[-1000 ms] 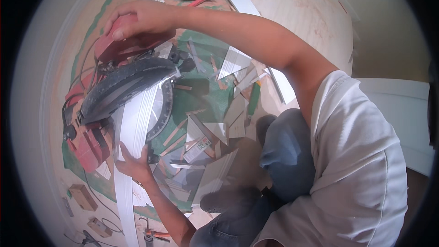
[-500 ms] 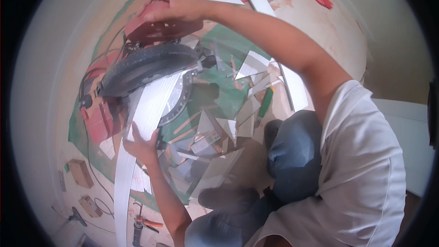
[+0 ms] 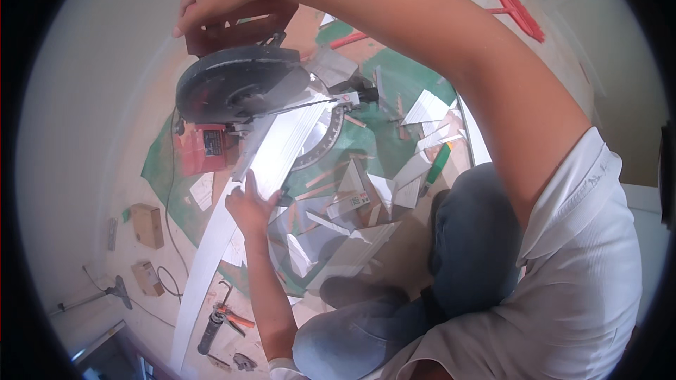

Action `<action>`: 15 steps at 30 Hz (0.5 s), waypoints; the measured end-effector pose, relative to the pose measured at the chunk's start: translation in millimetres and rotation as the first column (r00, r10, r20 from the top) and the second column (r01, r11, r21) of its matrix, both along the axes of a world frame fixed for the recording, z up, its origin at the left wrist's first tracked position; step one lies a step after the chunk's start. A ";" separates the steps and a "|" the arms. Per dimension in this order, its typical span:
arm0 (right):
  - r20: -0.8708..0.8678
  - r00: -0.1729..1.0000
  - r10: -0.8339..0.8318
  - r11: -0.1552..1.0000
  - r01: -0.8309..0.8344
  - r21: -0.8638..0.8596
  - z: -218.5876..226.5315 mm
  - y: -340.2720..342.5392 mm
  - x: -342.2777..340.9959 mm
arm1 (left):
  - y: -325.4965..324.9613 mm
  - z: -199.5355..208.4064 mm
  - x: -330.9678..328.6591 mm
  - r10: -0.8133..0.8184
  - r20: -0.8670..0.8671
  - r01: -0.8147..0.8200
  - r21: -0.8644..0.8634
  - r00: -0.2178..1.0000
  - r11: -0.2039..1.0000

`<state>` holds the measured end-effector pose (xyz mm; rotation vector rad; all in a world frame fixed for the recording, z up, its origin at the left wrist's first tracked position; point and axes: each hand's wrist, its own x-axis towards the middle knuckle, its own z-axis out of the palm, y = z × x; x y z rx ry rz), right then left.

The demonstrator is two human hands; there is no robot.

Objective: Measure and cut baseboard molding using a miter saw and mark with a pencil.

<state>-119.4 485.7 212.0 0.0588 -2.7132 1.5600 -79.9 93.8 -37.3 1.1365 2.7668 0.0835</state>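
Note:
My right hand [image 3: 215, 1] is closed over the top of the red housing of a miter saw [image 3: 239, 28]. Below that hand, the dark round blade and guard [image 3: 243, 84] stand tilted above the saw's table. A long white grooved moulding strip [image 3: 282, 148] lies across the saw table, its far end beneath the blade. My left hand [image 3: 250, 204] rests on the strip near the saw, thumb spread toward its right edge and fingers over it. From there the strip runs down toward the lower left.
White offcuts [image 3: 352, 253] litter the green sheet [image 3: 366, 148], with a green-handled tool [image 3: 438, 163] among them. A caulking gun [image 3: 215, 327], a small cardboard box [image 3: 146, 225] and a cable [image 3: 169, 197] lie at the left. A red broom [image 3: 520, 13] lies at the far right.
My right hand has moved up and away, and the saw head has risen with it. My left hand stays on the strip. The whole view has shifted, bringing the floor items rightward.

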 end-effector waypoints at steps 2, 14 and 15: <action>0.055 0.998 0.021 0.999 -0.020 -0.026 9.9 -2.6 -6.0 | -7.0 16.6 6.7 -0.045 -0.052 0.045 -0.004 0.998 0.999; 0.018 1.000 0.001 0.879 -0.009 0.477 -6.4 -31.4 -84.4 | -155.9 147.3 6.2 -0.017 0.449 0.167 -0.297 0.893 0.940; -0.067 0.997 -0.034 0.829 0.066 0.556 -5.2 -41.0 -84.1 | -173.7 168.7 12.0 -0.002 0.424 0.148 -0.311 0.906 0.939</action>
